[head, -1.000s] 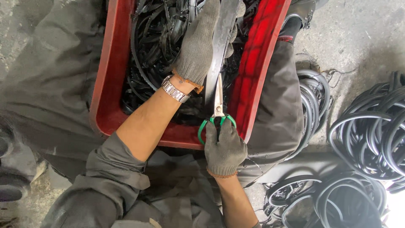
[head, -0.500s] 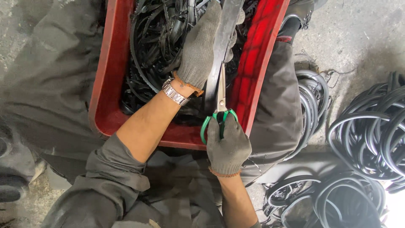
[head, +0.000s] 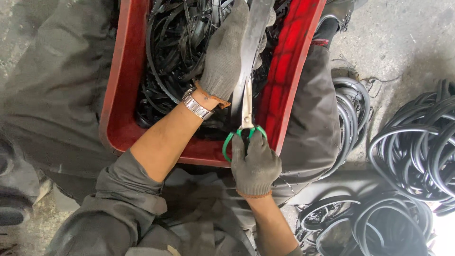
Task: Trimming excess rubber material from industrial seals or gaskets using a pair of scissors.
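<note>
Item 1, your left hand (head: 226, 57): grey knit glove, metal wristwatch (head: 197, 105) at the cuff. It is closed around a flat grey rubber strip (head: 255, 42), pinching it taut over the tub; the strip runs from 12 o'clock down toward centre frame.

Item 2, your right hand (head: 255, 163): same glove, fingers through the green loops of the scissors (head: 246, 111) and drawn fairly close together. The blades point to 12 o'clock and lie along the strip, appearing nearly closed on it.

Item 3, red plastic tub (head: 116, 95): rests across your lap, filled with tangled black rubber offcuts (head: 173, 42).

Item 4, coils of black rubber rings (head: 417, 142): on the concrete floor at 3 to 5 o'clock, well apart from your hands.

Risks, as judged from this position: your left fingers sit just beside the blade line, so a slip could nick the glove. If the strip slackens, the cut may wander off line. The tub is balanced on your knees and could tip if you lean.

Not readable: the blade tips, which merge with the grey strip; the strip's upper end, cut off at the top edge; your left fingertips, wrapped behind the strip; the tub's far rim.
</note>
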